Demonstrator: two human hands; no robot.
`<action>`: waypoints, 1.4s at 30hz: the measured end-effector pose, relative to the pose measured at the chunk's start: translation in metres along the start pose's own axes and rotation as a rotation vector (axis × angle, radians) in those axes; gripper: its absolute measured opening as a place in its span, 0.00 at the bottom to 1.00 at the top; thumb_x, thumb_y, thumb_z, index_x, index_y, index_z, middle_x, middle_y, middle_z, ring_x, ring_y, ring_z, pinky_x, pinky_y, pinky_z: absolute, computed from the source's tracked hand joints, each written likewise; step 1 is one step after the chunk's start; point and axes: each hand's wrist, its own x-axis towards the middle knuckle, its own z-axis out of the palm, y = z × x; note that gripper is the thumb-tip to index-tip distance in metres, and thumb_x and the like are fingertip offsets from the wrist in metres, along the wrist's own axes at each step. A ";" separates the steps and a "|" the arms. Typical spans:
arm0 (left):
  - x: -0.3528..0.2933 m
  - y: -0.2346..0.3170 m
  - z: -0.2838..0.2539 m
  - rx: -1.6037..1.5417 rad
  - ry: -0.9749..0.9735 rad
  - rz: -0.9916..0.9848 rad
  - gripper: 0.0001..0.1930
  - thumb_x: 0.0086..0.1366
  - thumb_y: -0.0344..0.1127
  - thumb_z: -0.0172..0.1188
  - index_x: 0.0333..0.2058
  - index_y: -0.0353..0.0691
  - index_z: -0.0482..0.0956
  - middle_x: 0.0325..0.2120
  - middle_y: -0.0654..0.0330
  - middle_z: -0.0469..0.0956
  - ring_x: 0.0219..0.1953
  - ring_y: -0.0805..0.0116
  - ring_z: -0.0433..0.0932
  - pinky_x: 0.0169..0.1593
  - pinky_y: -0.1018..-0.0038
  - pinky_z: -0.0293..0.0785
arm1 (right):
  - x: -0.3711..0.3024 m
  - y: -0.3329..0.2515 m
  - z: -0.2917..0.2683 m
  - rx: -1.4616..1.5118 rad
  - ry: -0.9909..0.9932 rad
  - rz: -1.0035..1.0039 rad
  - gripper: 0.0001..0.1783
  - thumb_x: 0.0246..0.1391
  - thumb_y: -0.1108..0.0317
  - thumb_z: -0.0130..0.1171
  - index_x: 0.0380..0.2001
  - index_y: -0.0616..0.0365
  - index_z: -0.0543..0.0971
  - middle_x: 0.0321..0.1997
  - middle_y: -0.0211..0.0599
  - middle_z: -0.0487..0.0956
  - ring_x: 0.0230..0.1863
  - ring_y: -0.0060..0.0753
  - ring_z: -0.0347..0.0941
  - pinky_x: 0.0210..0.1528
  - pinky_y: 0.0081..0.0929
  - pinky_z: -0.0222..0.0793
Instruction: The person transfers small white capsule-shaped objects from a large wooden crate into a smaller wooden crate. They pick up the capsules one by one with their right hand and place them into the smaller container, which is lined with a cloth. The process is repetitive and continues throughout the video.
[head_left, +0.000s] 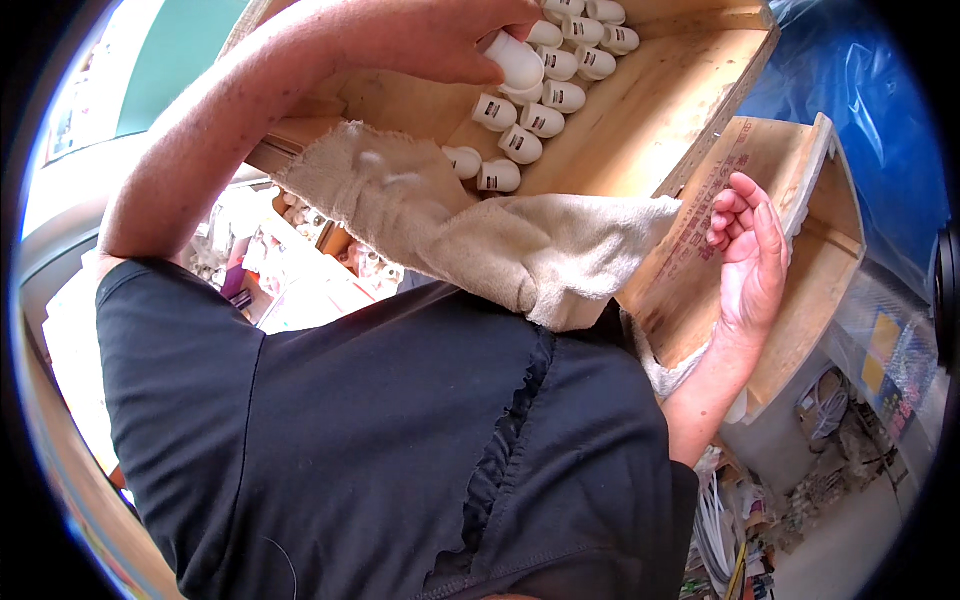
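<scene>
Left hand (440,40) is closed around one white bulb-shaped piece (515,62), held just above the rows of like pieces (545,100) lying in the wooden tray (640,130). Right hand (750,260) is empty, fingers loosely curled, beside a second wooden tray (800,270). A beige towel (480,230) drapes over the first tray's near edge. Judgement: seat the piece flush against its neighbours, aligned, without disturbing the rows.

cloth (480,235) draped over tray edge | second wooden tray (800,270) right | blue tarp (870,120) behind | black shirt (380,440) below | clutter (800,480) on floor
</scene>
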 end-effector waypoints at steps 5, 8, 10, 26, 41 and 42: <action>0.002 0.002 0.000 0.020 -0.019 0.022 0.18 0.48 0.38 0.59 0.37 0.34 0.76 0.29 0.45 0.78 0.34 0.48 0.77 0.39 0.60 0.74 | -0.002 0.000 0.001 0.002 0.001 0.000 0.23 0.59 0.58 0.48 0.50 0.66 0.70 0.36 0.32 0.76 0.33 0.16 0.67 0.35 0.13 0.63; 0.005 -0.001 0.005 0.032 -0.077 -0.019 0.17 0.49 0.38 0.59 0.37 0.34 0.76 0.28 0.46 0.78 0.33 0.49 0.77 0.38 0.62 0.74 | -0.001 0.001 0.001 0.000 -0.002 0.005 0.23 0.59 0.58 0.49 0.50 0.66 0.70 0.36 0.32 0.76 0.33 0.16 0.67 0.35 0.12 0.63; 0.008 -0.010 0.014 0.069 -0.163 -0.045 0.17 0.51 0.39 0.60 0.36 0.34 0.76 0.28 0.49 0.78 0.31 0.54 0.78 0.36 0.65 0.75 | -0.001 -0.001 0.002 -0.005 -0.005 0.006 0.23 0.59 0.59 0.49 0.50 0.66 0.70 0.36 0.31 0.76 0.33 0.16 0.67 0.35 0.12 0.62; 0.029 -0.054 0.095 0.208 -0.529 -0.119 0.19 0.42 0.35 0.65 0.35 0.37 0.75 0.32 0.50 0.78 0.37 0.52 0.77 0.39 0.62 0.72 | 0.002 0.003 -0.002 -0.002 -0.043 0.036 0.20 0.59 0.58 0.50 0.47 0.61 0.74 0.35 0.28 0.76 0.33 0.13 0.68 0.36 0.12 0.62; 0.032 -0.057 0.119 -0.105 -0.504 -0.277 0.16 0.50 0.36 0.62 0.39 0.41 0.73 0.37 0.51 0.76 0.42 0.54 0.75 0.43 0.65 0.69 | -0.001 0.001 -0.001 -0.024 -0.027 0.043 0.19 0.59 0.58 0.51 0.46 0.61 0.75 0.35 0.28 0.77 0.32 0.12 0.68 0.37 0.11 0.63; 0.033 -0.067 0.130 -0.114 -0.512 -0.283 0.16 0.50 0.36 0.61 0.39 0.41 0.73 0.37 0.51 0.76 0.42 0.54 0.75 0.44 0.65 0.69 | -0.001 0.000 0.001 -0.029 -0.034 0.042 0.19 0.59 0.58 0.51 0.46 0.61 0.75 0.35 0.28 0.77 0.32 0.12 0.68 0.37 0.11 0.63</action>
